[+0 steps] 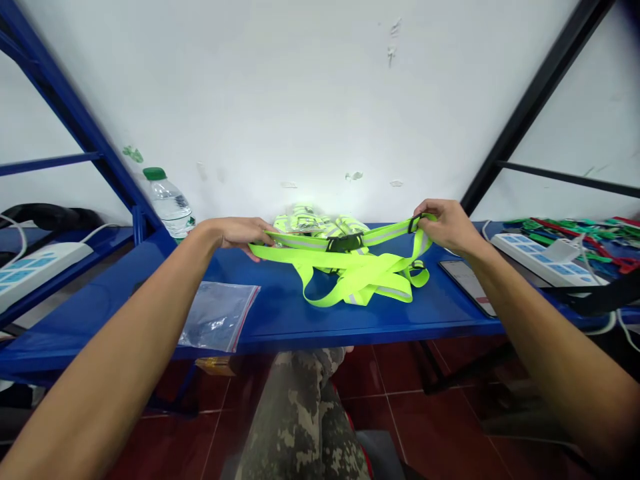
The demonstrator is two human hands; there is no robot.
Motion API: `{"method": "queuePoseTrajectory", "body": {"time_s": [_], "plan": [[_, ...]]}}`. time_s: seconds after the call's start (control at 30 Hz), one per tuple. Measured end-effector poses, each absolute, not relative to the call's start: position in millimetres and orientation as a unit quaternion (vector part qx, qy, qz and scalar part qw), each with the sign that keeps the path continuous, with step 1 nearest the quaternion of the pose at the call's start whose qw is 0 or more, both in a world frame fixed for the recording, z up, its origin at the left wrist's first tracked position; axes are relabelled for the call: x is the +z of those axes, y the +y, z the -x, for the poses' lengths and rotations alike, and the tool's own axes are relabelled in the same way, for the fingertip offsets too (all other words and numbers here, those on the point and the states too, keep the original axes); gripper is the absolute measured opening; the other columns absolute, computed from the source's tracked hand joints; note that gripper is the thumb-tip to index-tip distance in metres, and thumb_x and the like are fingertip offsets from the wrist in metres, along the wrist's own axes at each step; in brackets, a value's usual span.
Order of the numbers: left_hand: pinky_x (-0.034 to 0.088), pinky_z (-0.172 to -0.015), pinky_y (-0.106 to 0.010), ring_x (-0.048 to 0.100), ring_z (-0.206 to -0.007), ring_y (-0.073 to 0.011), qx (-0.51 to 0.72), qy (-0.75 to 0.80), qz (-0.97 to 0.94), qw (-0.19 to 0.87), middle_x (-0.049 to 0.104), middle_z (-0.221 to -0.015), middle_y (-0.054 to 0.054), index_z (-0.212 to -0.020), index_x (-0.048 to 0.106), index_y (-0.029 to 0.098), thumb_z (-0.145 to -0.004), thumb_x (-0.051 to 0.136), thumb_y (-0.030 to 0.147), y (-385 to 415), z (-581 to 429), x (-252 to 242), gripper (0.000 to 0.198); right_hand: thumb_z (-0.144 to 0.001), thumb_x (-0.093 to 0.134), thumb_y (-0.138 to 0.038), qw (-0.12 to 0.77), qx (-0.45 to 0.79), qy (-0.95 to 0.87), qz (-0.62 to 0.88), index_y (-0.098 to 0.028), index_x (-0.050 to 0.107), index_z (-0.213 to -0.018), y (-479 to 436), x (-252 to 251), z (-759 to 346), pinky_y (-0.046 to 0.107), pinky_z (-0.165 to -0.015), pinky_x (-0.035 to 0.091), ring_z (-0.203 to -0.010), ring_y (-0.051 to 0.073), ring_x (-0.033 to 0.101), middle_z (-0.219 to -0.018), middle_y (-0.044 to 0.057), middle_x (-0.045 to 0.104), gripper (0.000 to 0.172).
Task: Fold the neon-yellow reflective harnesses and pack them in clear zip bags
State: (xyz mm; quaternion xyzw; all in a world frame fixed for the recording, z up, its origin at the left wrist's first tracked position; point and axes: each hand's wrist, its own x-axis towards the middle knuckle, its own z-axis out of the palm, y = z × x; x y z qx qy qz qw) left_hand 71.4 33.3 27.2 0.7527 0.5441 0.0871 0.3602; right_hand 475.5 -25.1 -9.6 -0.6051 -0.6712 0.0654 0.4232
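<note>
A neon yellow strap harness (373, 272) with grey reflective stripes lies loosely bunched on the blue table (285, 317). Its belt part is stretched between my two hands, with a black buckle (345, 243) near the middle. My left hand (246, 235) is closed on the belt's left end, fingers partly hidden by the band. At the right end, my right hand (436, 220) pinches the strap beside a black slider (414, 223). Behind the harness, against the wall, sits a pile of similar yellow straps (303, 219), some seemingly in clear plastic.
An empty zip bag (217, 316) lies left of the harness, a phone (467, 285) right of it. A water bottle (170, 202) stands back left. Power strips (43, 270) (545, 259) flank the table; green and red straps (595, 239) lie far right.
</note>
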Motion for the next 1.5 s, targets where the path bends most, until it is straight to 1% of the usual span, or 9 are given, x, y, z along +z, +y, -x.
{"method": "queuePoseTrajectory", "body": {"time_s": [0.23, 0.5, 0.7, 0.8, 0.93, 1.1, 1.23, 1.37, 1.5], "plan": [[0.052, -0.062, -0.028, 0.059, -0.065, -0.0168, -0.079, 0.495, -0.712, 0.492, 0.062, -0.077, -0.005, -0.101, 0.075, 0.026, -0.063, 0.079, 0.044, 27, -65, 22, 0.043, -0.066, 0.056, -0.013, 0.486, 0.240, -0.616, 0.571, -0.021, 0.060, -0.063, -29, -19, -478, 0.032, -0.063, 0.052, -0.069, 0.020, 0.063, -0.070, 0.005, 0.067, 0.009], [0.035, -0.050, -0.025, 0.048, -0.057, -0.0147, -0.095, 0.478, -0.804, 0.340, 0.062, -0.069, -0.004, -0.083, 0.076, 0.022, -0.060, 0.077, 0.038, 32, -71, 20, 0.029, -0.063, 0.052, -0.007, 0.241, 0.218, -0.726, 0.606, -0.018, 0.071, -0.073, -30, -13, -493, 0.032, -0.065, 0.052, -0.065, 0.020, 0.064, -0.066, 0.003, 0.069, 0.024], [0.040, -0.072, -0.026, 0.052, -0.080, -0.0149, 0.257, 0.507, -0.821, -0.053, 0.067, -0.091, -0.003, -0.109, 0.066, 0.016, -0.089, 0.037, 0.028, 25, -85, 65, 0.037, -0.066, 0.040, -0.001, 0.578, -0.236, -0.575, 0.529, -0.016, 0.062, -0.079, -26, 29, -479, 0.035, -0.080, 0.048, -0.084, 0.020, 0.064, -0.084, 0.008, 0.068, 0.030], [0.040, -0.076, -0.027, 0.053, -0.082, -0.0157, 0.288, 0.467, -0.821, -0.158, 0.066, -0.092, -0.003, -0.108, 0.065, 0.018, -0.087, 0.034, 0.020, 18, -78, 70, 0.038, -0.066, 0.038, 0.002, 0.589, -0.293, -0.594, 0.463, -0.019, 0.055, -0.085, -35, 21, -479, 0.038, -0.091, 0.045, -0.100, 0.020, 0.063, -0.097, 0.009, 0.067, 0.033], [0.040, -0.065, -0.027, 0.057, -0.069, -0.0186, 0.080, 0.448, -0.889, -0.048, 0.066, -0.076, -0.005, -0.088, 0.068, 0.018, -0.082, 0.041, 0.022, 15, -67, 35, 0.028, -0.068, 0.040, -0.004, 0.481, -0.165, -0.698, 0.504, -0.021, 0.052, -0.085, -46, -38, -483, 0.038, -0.086, 0.048, -0.098, 0.023, 0.064, -0.102, 0.009, 0.067, 0.027], [0.047, -0.077, -0.030, 0.065, -0.092, -0.0251, -0.088, 0.455, -0.885, 0.045, 0.072, -0.104, -0.010, -0.108, 0.069, 0.018, -0.078, 0.053, 0.035, 5, -74, -7, 0.038, -0.067, 0.042, -0.007, 0.258, 0.015, -0.803, 0.537, -0.021, 0.055, -0.080, -52, -91, -486, 0.039, -0.082, 0.050, -0.088, 0.024, 0.065, -0.093, 0.008, 0.067, 0.023], [0.042, -0.101, -0.039, 0.050, -0.128, -0.0310, -0.042, 0.431, -0.900, 0.058, 0.052, -0.144, -0.016, -0.139, 0.050, 0.016, -0.075, 0.061, 0.054, -9, -102, -4, 0.076, -0.072, 0.058, -0.020, 0.167, 0.072, -0.834, 0.521, -0.021, 0.062, -0.096, -58, -78, -474, 0.042, -0.095, 0.048, -0.106, 0.027, 0.062, -0.115, 0.009, 0.065, 0.024], [0.041, -0.103, -0.038, 0.053, -0.124, -0.0257, 0.050, 0.354, -0.926, 0.117, 0.056, -0.138, -0.012, -0.132, 0.053, 0.017, -0.088, 0.046, 0.049, -15, -140, -11, 0.055, -0.081, 0.063, -0.047, 0.172, 0.052, -0.832, 0.525, -0.021, 0.060, -0.115, -58, -63, -444, 0.047, -0.102, 0.043, -0.121, 0.032, 0.056, -0.126, 0.011, 0.062, 0.042], [0.044, -0.097, -0.041, 0.055, -0.115, -0.0288, 0.059, 0.339, -0.932, 0.118, 0.059, -0.126, -0.015, -0.123, 0.052, 0.014, -0.087, 0.049, 0.048, -13, -167, -47, 0.050, -0.090, 0.054, -0.047, 0.184, 0.025, -0.821, 0.540, -0.018, 0.054, -0.120, -49, -73, -410, 0.046, -0.096, 0.046, -0.113, 0.032, 0.059, -0.122, 0.014, 0.064, 0.042]]}}
